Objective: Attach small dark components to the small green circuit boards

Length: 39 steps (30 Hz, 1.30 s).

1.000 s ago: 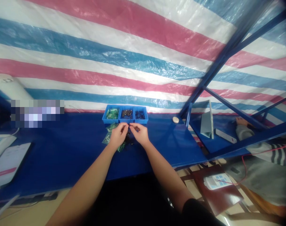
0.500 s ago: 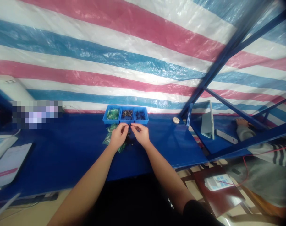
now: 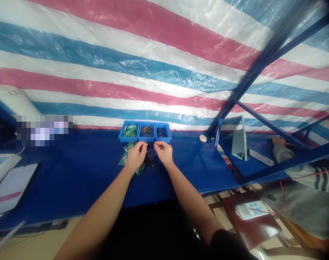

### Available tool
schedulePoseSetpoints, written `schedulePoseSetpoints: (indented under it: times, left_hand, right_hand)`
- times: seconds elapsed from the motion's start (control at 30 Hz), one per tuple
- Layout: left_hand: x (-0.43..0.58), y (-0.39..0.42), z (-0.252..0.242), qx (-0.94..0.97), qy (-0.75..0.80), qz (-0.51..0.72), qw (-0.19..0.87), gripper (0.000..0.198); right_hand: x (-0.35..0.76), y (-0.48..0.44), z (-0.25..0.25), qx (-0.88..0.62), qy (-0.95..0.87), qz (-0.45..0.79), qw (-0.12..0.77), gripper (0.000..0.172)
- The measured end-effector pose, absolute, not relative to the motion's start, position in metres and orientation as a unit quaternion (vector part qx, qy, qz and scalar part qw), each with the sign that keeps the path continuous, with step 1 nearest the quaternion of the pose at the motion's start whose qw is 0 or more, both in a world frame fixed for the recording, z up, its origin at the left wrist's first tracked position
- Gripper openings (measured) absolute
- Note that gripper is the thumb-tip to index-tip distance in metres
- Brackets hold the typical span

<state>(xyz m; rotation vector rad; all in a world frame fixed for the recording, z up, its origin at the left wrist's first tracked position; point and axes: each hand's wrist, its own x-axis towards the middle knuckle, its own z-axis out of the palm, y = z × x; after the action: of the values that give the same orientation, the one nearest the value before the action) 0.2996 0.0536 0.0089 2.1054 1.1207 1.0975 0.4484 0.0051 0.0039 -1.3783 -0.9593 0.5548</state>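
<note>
Both hands are over the blue table, just in front of a row of three blue bins. My left hand (image 3: 137, 154) is closed in a pinch beside some green packets (image 3: 124, 159); whatever lies between its fingertips is too small to name. A short gap to the right, my right hand (image 3: 163, 153) also pinches, its contents not discernible. Below and between them lie small dark pieces (image 3: 148, 159). The left bin (image 3: 121, 136) holds green packets, the middle bin (image 3: 146, 139) small brassy and dark parts, and the right bin (image 3: 163, 138) dark pieces.
A phone-like tablet (image 3: 14, 187) lies at the left, near a white power strip (image 3: 3, 164). A round whitish object (image 3: 203, 138) sits toward the right end of the table (image 3: 85, 173). Beyond blue frame bars (image 3: 235, 97), another person's sleeve (image 3: 283, 155) rests by a propped panel (image 3: 239, 142).
My right hand has shifted slightly right, widening the gap between the fingertips. My left hand stays almost in place.
</note>
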Motion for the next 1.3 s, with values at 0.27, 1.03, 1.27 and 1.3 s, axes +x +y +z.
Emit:
schedulePoseSetpoints:
  times: [0.27,1.03,1.27,1.3]
  left_hand:
    - [0.301,0.052,0.009,0.784,0.408,0.4,0.241,0.03]
    - [0.301,0.053,0.008,0.78,0.411,0.405,0.24,0.029]
    - [0.3,0.052,0.009,0.782,0.413,0.401,0.239,0.03]
    - [0.3,0.053,0.009,0.781,0.414,0.4,0.241,0.03]
  right_hand:
    - [0.478,0.029,-0.014,-0.534,-0.25,0.374,0.715,0.034]
    - [0.489,-0.009,0.016,-0.507,-0.723,0.351,0.311,0.022]
    - [0.493,-0.006,0.01,-0.52,-0.734,0.303,0.315,0.024]
    - [0.494,-0.006,0.011,-0.525,-0.723,0.309,0.325,0.022]
